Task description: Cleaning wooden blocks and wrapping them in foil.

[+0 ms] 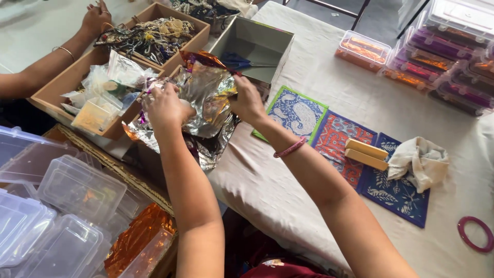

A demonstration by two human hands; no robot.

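Foil sheet [206, 92], gripped by both hands

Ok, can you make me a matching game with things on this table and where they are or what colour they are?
Things:
1. crinkly foil sheet
2. ring
3. two wooden blocks
4. scissors

Places or colours:
A. inside the grey box
B. held by the left hand and right hand
C. pink, alone on the white cloth
D. lying on the red patterned card

Pairs: 1-B, 2-C, 3-D, 4-A
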